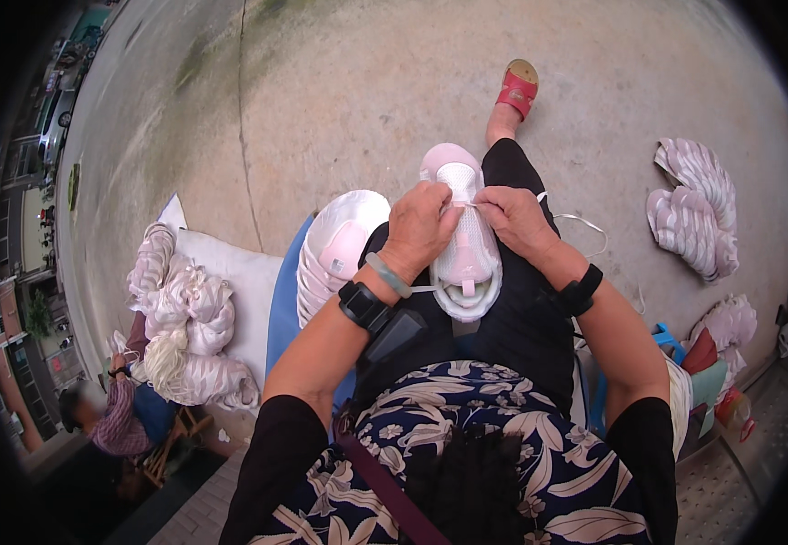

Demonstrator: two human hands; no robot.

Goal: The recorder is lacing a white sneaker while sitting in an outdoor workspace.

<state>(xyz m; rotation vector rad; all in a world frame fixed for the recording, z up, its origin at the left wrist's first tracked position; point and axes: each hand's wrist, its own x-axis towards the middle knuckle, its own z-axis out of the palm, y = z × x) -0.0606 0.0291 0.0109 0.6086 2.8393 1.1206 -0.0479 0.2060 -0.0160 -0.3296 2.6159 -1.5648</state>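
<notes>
A pink and white sneaker (pixel 467 257) rests across my lap, its pink toe pointing away from me. Over its tongue my left hand (pixel 419 229) is closed in a pinch on the white shoelace. From the other side my right hand (pixel 518 221) pinches the lace too, its fingertips close to those of the left. One loose stretch of white shoelace (pixel 585 221) loops out past my right wrist. Just left of my left hand stands a nested stack of pink and white shoe uppers (pixel 344 232). My fingers partly hide the lacing.
Bundles of shoe uppers (pixel 199 309) lie on a white sheet (pixel 235 259) at the left. More stacked uppers (pixel 698 213) lie on the concrete floor at the right. A blue stool (pixel 665 338) with cloth pieces is near my right elbow. Another person (pixel 121 409) sits at the lower left.
</notes>
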